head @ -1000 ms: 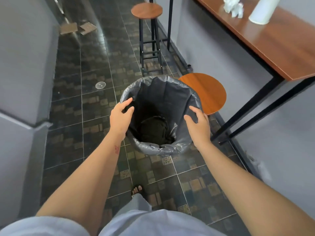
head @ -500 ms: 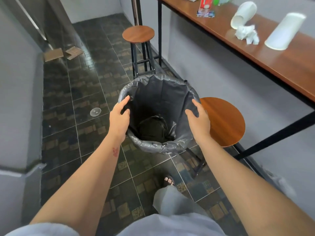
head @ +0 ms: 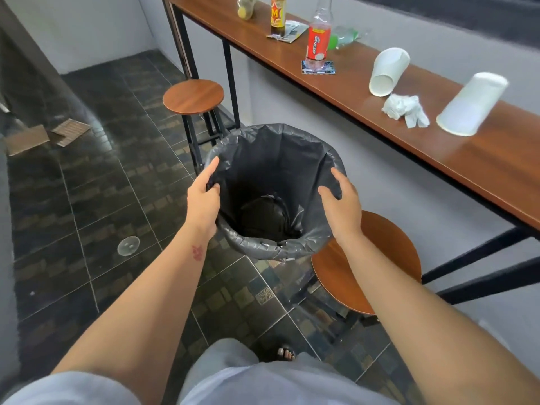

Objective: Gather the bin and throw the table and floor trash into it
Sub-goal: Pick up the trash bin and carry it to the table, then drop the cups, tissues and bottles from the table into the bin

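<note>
A round bin (head: pixel 263 247) lined with a black plastic bag hangs in front of me above the floor. My left hand (head: pixel 203 200) grips its left rim and my right hand (head: pixel 340 206) grips its right rim. On the long wooden table (head: pixel 482 159) at the right lie two tipped white paper cups (head: pixel 388 71) (head: pixel 470 105), a crumpled white tissue (head: pixel 404 109), a red-labelled plastic bottle (head: pixel 318 43), a brown glass bottle (head: pixel 277 14) and wrappers. On the floor I see a clear plastic lid (head: pixel 128 245) and cardboard pieces (head: pixel 49 134).
A round wooden stool (head: pixel 388 258) stands just under and right of the bin. A second stool (head: pixel 193 96) stands farther back by the table's black legs (head: pixel 230 83). Grey walls close in on the left and under the table. Dark tiled floor runs ahead.
The bin has come up and toward the table while held by both hands. My view has lifted, so more of the tabletop and its trash now shows.
</note>
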Demonstrator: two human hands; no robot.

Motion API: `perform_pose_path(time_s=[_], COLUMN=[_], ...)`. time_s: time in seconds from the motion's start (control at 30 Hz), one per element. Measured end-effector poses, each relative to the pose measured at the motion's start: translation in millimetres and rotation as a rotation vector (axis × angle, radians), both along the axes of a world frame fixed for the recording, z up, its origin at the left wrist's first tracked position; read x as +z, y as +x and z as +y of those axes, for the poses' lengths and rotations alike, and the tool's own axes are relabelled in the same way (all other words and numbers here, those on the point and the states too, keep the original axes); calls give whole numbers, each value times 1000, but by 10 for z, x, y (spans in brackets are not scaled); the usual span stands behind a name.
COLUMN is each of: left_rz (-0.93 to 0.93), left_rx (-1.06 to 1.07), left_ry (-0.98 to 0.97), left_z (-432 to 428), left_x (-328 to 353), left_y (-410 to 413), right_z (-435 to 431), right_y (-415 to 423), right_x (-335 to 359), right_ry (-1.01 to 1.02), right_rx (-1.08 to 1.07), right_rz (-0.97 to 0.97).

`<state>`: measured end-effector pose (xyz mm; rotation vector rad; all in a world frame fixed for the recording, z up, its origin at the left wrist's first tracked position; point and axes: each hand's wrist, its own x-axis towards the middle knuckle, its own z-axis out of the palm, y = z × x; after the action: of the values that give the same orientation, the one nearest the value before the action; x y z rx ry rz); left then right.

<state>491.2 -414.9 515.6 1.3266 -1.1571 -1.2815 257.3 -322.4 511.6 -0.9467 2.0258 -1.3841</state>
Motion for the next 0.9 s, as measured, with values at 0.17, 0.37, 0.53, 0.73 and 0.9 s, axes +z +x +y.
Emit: perform_pose_path(time_s=[0.17,0.37,0.53,0.73,0.9], left_rz=[40,50,83,41,11], left_rx=[-132,-311,-462,-597,-628], left_ry=[14,71,125,110,149], left_z=[-559,-1196,-1641,-1915,-1980], left_x=[-45,-48,-83,-55,-3], left_y=[-149,-313,-444,-635,-820], right_z=[-237,-462,-597,-613,-661], right_y=[2,139,284,354,245], right_x=[-43,-80,-117,-109,99], right_ry=[50,89,127,313,273], right_rx=[-114,-332,-477,-550,-610], right_rz=[23,26,41,195,593])
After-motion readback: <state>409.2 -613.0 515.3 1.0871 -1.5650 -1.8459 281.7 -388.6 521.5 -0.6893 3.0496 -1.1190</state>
